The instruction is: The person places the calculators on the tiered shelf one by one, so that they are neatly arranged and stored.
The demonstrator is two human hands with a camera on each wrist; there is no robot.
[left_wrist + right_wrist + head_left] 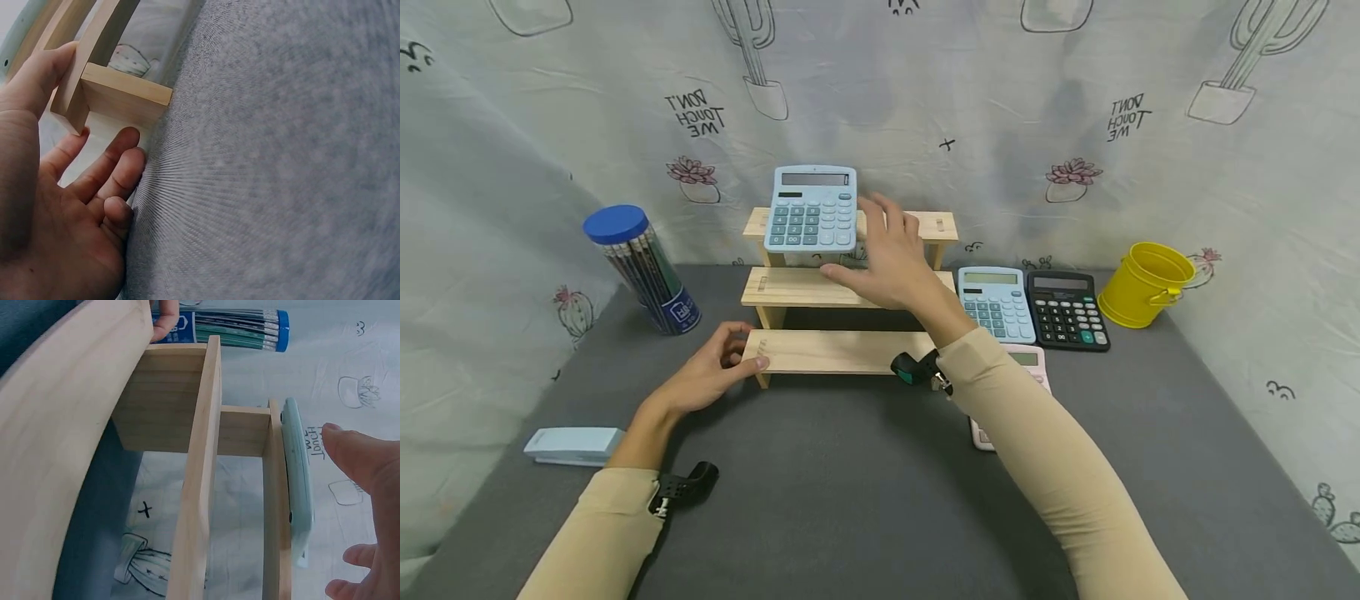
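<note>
A three-step wooden rack [835, 352] stands on the dark grey tabletop. On its top step lies a light blue calculator [811, 208], keys and screen facing me. My left hand [703, 375] holds the left end of the lowest step; in the left wrist view the thumb is on top of the board and the index fingertip [78, 139] is at its lower edge. Beside the calculator's right side, my right hand [891, 262] has its fingers spread. The right wrist view shows a gap between that hand's thumb [344, 440] and the calculator.
Right of the rack lie another light blue calculator [992, 310], a black calculator [1067, 317] and a pink calculator [1036, 367], partly hidden by my right forearm. A yellow bucket [1138, 290] stands farther right. At left are a blue-lidded pencil jar [643, 271] and a light blue oblong object [572, 446].
</note>
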